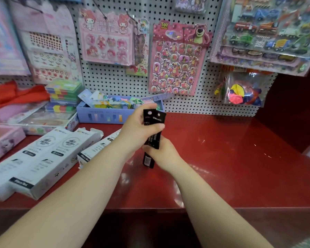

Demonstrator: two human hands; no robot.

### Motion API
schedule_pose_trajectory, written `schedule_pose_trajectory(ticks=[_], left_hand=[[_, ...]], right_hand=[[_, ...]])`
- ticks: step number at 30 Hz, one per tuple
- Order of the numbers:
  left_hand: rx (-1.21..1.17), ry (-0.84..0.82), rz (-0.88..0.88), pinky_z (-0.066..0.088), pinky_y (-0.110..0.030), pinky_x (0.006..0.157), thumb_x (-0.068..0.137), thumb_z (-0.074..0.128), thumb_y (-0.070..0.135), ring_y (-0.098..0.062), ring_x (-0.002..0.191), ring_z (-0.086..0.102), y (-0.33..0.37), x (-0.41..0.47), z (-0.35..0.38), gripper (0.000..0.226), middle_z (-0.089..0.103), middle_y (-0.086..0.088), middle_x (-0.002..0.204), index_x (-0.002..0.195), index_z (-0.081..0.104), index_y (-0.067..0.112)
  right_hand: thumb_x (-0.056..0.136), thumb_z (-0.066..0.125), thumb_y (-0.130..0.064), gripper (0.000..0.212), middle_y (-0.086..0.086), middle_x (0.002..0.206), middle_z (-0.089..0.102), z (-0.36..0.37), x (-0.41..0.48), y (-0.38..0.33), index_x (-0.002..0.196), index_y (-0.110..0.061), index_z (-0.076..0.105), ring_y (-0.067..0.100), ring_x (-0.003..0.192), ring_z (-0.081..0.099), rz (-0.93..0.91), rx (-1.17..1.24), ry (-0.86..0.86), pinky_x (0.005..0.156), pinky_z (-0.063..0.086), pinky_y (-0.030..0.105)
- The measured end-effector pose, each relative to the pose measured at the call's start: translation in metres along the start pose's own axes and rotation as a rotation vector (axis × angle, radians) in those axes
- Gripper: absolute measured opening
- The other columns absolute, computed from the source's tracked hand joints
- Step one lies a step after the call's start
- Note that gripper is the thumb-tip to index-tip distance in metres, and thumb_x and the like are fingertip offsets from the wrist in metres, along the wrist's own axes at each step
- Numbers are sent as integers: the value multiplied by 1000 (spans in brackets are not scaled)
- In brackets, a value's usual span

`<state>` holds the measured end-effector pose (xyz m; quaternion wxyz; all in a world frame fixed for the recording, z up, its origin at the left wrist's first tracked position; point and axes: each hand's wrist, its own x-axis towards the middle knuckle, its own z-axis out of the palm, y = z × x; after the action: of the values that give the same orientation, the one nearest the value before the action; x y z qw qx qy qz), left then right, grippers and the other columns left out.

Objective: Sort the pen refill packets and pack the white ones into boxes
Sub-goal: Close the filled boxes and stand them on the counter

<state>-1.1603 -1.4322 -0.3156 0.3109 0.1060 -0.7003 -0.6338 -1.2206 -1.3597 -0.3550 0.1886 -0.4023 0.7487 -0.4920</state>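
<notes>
White boxes (43, 154) lie side by side at left on the red counter (231, 149), and their contents are hidden. At centre, the left hand (140, 127) grips the top of an upright bundle of black packets (155, 119). The right hand (162, 154) curls round its lower end. Sorting appears under way, and no loose white packets show.

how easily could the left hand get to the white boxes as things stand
Probably yes for reach: the white boxes lie just left of the left hand on the red counter, with nothing between. But that hand grips the black packets, so it is not free.
</notes>
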Motion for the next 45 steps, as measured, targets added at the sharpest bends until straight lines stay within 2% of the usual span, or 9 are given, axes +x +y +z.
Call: schedule_pose_trajectory(ticks=[3, 8, 12, 18, 22, 25, 31, 39, 45], left_hand=[[34, -13, -22, 46, -27, 83, 72, 69, 2, -7, 81, 60, -6, -2, 3, 35, 65, 9, 81, 84, 54, 31], [114, 57, -12, 46, -15, 62, 82, 59, 4, 5, 49, 55, -3, -6, 4, 27, 59, 10, 56, 71, 57, 28], [-28, 102, -38, 49, -10, 54, 88, 47, -1, 3, 46, 55, 2, -14, -13, 27, 56, 2, 61, 72, 56, 18], [-15, 131, -52, 51, -11, 66, 90, 46, 7, 5, 59, 60, 2, -29, -31, 21, 65, 10, 68, 81, 57, 23], [354, 255, -41, 42, -16, 78, 90, 47, 26, -3, 97, 52, 3, -33, -73, 17, 59, 5, 105, 105, 55, 26], [912, 361, -231, 36, -29, 94, 87, 54, 31, -17, 118, 45, -9, -38, -125, 44, 50, -3, 130, 127, 46, 16], [1408, 64, -427, 19, -31, 110, 86, 54, 37, -23, 138, 22, -34, -55, -155, 66, 29, -6, 149, 140, 27, 13], [1401, -1, -507, 38, -29, 86, 74, 63, 33, -21, 111, 53, -21, -63, -156, 80, 56, -1, 124, 141, 20, 25], [1091, 254, -326, 42, -29, 92, 68, 72, 22, -17, 122, 45, -5, -90, -171, 81, 41, 4, 141, 137, 29, 26]], right_hand=[[88, 50, -8, 11, 12, 97, 59, -1, 0, 4, 98, -11, 50, 17, 86, 49, 19, -71, -42, 58, 30, 26], [89, 51, -12, 41, 5, 114, 56, 4, -5, -2, 128, -8, 38, 13, 101, 50, -23, -44, -117, 82, 40, 25], [89, 51, -22, 7, 6, 87, 52, 3, -13, -5, 92, -15, 50, 19, 85, 44, -96, -226, -135, 76, 36, 35], [88, 52, -11, 24, 2, 64, 44, 21, -23, -14, 67, -21, 46, 9, 58, 37, -138, -105, -224, 54, 29, 19], [87, 53, -6, 22, -3, 68, 51, 24, -21, -1, 69, -19, 53, -5, 59, 44, -89, 75, -122, 59, 35, 13], [87, 56, -8, 7, 7, 80, 57, 23, -13, 8, 81, -11, 59, 14, 76, 49, -35, 127, -52, 71, 38, 28], [87, 55, -7, 14, 8, 79, 58, 31, -9, 9, 77, -16, 57, 10, 60, 50, -11, 233, -66, 52, 43, 12], [87, 55, -7, 21, -1, 71, 60, 34, -7, 8, 72, -22, 57, 4, 62, 55, 8, 275, -25, 66, 44, 22], [88, 52, -3, 24, -11, 50, 58, 30, -13, -11, 73, -21, 58, -8, 40, 48, -46, 416, 126, 43, 35, 6]])
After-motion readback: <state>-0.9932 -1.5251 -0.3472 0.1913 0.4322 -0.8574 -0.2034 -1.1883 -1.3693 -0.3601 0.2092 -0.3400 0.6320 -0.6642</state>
